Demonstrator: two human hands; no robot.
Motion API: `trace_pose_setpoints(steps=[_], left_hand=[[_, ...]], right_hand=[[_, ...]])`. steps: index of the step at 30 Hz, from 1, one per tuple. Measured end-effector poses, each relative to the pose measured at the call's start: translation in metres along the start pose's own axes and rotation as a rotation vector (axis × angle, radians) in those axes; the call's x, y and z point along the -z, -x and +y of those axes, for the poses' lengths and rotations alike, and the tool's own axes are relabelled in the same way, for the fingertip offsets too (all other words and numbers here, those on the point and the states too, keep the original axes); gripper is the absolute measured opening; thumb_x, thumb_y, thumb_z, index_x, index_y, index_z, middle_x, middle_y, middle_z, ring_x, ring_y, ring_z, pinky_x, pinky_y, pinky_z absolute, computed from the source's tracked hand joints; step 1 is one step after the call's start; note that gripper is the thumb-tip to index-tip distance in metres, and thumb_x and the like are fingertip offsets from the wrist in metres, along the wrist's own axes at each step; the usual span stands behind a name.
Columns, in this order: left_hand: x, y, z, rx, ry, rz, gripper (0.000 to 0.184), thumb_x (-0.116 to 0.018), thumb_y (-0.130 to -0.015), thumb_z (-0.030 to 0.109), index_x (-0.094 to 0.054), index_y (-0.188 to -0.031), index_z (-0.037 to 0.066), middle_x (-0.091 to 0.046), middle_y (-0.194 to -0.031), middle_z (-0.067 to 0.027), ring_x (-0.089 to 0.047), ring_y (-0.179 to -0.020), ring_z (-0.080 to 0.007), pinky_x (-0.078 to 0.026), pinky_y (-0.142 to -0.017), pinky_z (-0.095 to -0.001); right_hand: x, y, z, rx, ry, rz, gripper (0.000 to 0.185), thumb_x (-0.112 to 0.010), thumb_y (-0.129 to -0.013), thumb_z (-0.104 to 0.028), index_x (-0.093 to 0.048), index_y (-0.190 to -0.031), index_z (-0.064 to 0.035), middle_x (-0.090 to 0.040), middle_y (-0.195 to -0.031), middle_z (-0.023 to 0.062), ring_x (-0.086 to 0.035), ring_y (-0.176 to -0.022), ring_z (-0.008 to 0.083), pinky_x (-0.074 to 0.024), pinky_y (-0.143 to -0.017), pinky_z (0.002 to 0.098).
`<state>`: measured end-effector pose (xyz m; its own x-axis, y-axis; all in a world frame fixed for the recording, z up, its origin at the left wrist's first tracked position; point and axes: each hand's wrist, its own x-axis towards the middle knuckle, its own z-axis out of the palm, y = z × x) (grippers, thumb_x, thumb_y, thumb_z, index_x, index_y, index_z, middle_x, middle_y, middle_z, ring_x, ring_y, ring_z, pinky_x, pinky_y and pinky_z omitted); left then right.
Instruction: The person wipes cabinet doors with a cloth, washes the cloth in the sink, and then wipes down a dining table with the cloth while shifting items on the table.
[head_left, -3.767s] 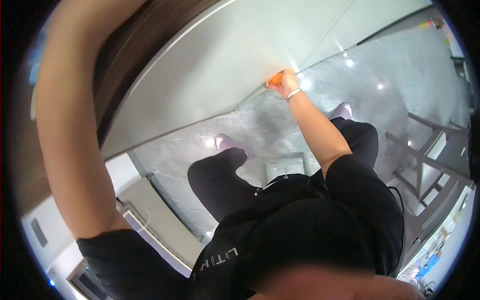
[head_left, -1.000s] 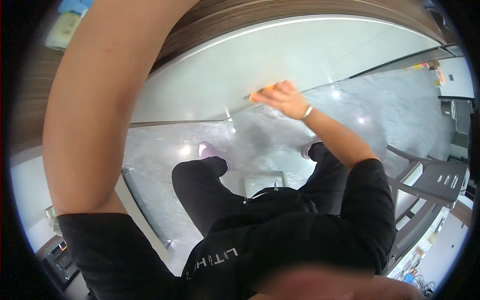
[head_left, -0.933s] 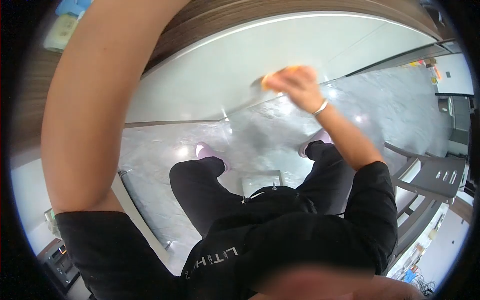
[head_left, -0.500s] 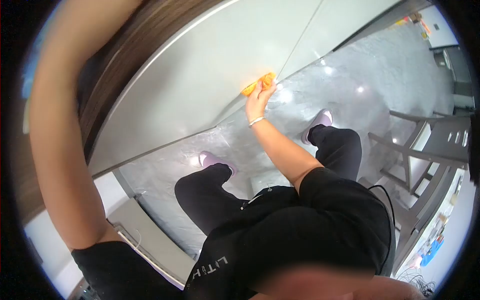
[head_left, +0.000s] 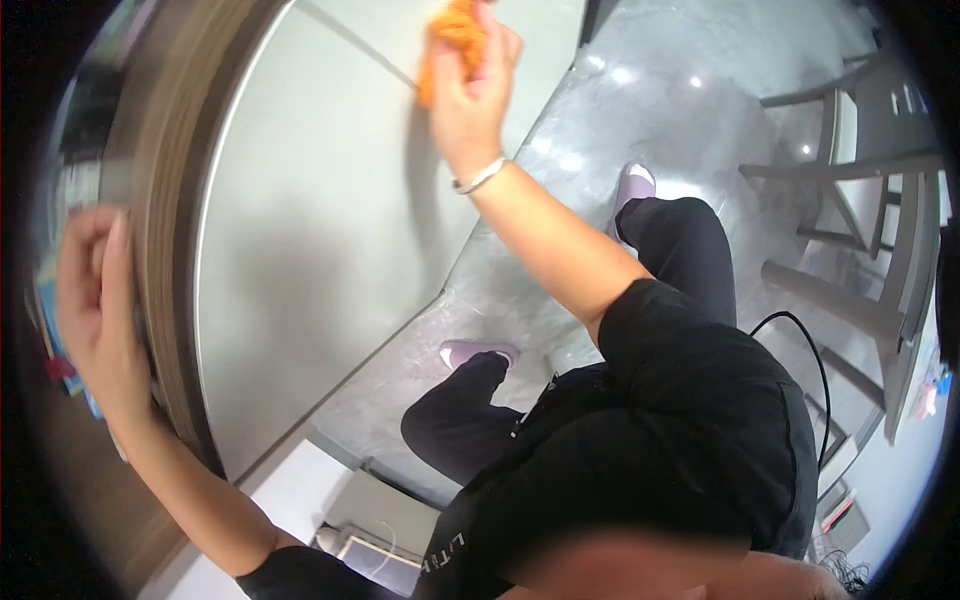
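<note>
Left hand (head_left: 100, 310), fingers loosely bent and slightly apart, hovers by or on the wood-grain edge (head_left: 165, 200). Right hand (head_left: 475, 115) pinches a crumpled orange cloth (head_left: 458, 38) at the smooth pale panel (head_left: 320, 200); beyond, glossy floor (head_left: 640, 110) opens toward a grey slatted chair (head_left: 845, 170).

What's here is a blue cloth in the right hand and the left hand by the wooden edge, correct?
Not quite: the head view shows an orange cloth in the right hand; the left hand is by the wooden edge.
</note>
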<state>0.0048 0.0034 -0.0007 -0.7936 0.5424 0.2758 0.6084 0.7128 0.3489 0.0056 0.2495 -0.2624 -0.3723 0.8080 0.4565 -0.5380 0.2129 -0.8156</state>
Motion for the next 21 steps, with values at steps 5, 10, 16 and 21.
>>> trace_pose_setpoints(steps=[5,10,16,21], left_hand=[[0.004,0.004,0.005,0.084,0.004,0.013,0.014,-0.052,-0.101,0.014,-0.057,-0.106,0.001,-0.055,-0.098,-0.0015,-0.050,-0.091,-0.0078,-0.037,-0.082,-0.0201],[0.017,0.010,0.008,0.230,0.067,0.070,0.019,-0.049,-0.103,0.019,-0.055,-0.107,0.001,-0.055,-0.103,-0.0026,-0.050,-0.095,-0.0117,-0.037,-0.090,-0.0251],[0.005,0.010,0.020,0.205,0.021,0.152,0.022,-0.044,-0.104,0.020,-0.054,-0.109,0.001,-0.054,-0.102,-0.0042,-0.049,-0.094,-0.0127,-0.037,-0.089,-0.0279],[0.016,0.013,0.006,0.212,-0.094,0.109,0.028,-0.045,-0.103,0.028,-0.054,-0.107,0.002,-0.055,-0.098,-0.0028,-0.051,-0.096,-0.0136,-0.038,-0.090,-0.0309]], right_hand=[[0.028,0.022,0.056,0.136,0.324,-0.015,0.047,-0.053,-0.091,-0.013,-0.044,-0.135,0.0024,-0.042,-0.130,0.0184,-0.040,-0.119,0.0350,-0.0308,-0.106,0.0422],[0.096,0.122,0.216,-0.443,0.667,0.037,0.040,-0.050,-0.095,-0.015,-0.048,-0.130,0.0034,-0.047,-0.132,0.0226,-0.044,-0.122,0.0392,-0.0355,-0.105,0.0420],[0.135,0.233,0.334,-1.538,-0.015,0.438,0.032,-0.046,-0.100,-0.021,-0.056,-0.123,-0.0026,-0.062,-0.110,0.0108,-0.062,-0.095,0.0227,-0.0497,-0.084,0.0366],[0.087,0.089,0.222,-1.127,-0.225,0.475,0.024,-0.045,-0.097,-0.009,-0.055,-0.119,-0.0062,-0.057,-0.093,0.0036,-0.059,-0.083,0.0164,-0.0486,-0.075,0.0273]])
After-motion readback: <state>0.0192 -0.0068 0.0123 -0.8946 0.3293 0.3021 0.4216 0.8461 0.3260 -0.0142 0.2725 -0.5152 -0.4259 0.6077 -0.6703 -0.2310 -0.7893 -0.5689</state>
